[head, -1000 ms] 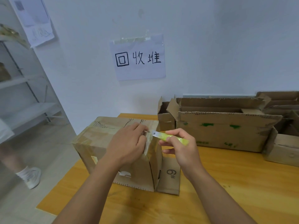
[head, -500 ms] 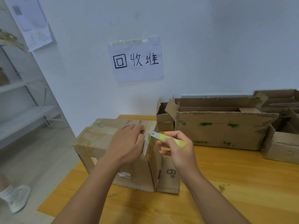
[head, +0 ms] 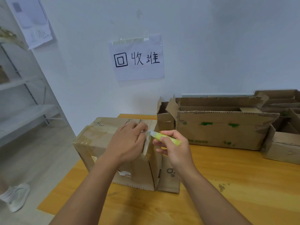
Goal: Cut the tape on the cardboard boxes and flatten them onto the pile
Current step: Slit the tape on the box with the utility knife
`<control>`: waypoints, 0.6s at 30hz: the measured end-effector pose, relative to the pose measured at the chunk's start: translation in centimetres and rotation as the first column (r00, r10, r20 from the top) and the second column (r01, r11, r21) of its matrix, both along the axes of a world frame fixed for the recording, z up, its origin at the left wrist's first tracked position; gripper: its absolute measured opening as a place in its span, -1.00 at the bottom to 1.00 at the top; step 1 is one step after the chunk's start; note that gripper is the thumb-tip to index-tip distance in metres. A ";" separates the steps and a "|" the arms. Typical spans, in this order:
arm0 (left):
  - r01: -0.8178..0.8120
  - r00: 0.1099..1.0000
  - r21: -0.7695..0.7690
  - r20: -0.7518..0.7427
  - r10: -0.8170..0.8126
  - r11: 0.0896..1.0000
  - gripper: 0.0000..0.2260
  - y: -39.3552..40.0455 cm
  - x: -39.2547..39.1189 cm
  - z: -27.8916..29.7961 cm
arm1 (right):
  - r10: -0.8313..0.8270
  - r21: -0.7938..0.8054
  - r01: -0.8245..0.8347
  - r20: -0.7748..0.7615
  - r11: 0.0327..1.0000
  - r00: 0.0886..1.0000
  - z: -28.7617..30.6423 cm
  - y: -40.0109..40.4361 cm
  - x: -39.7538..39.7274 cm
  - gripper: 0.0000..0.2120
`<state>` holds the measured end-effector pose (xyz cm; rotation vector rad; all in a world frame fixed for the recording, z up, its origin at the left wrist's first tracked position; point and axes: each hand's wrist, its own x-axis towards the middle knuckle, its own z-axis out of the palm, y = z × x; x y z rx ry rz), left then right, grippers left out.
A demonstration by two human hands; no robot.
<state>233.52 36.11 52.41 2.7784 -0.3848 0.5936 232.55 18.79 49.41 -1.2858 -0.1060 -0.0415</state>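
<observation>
While the left hand [head: 128, 142] grips the taped box [head: 103, 140] at its top right edge on the tabletop [head: 227, 184], the right hand [head: 175, 146] pinches the green cutter [head: 165, 137], its long axis pointing left, tip meeting the tape [head: 147, 138] just beside the left fingers.

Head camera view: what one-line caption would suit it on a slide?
Left hand steadies a taped cardboard box while the right hand brings a yellow-green cutter to its top.
</observation>
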 end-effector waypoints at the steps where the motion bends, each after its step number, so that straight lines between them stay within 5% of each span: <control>1: 0.001 1.000 -0.004 -0.008 -0.001 1.000 -0.78 0.0 0.0 0.0 | -0.002 0.005 0.002 -0.001 1.000 1.000 0.0 0.0 0.0 -0.90; 18: 0.003 1.000 -0.047 0.027 -0.002 0.999 -0.80 0.0 0.1 -0.1 | 0.063 0.060 -0.067 0.071 0.996 0.995 -0.7 -1.6 -0.9 -0.87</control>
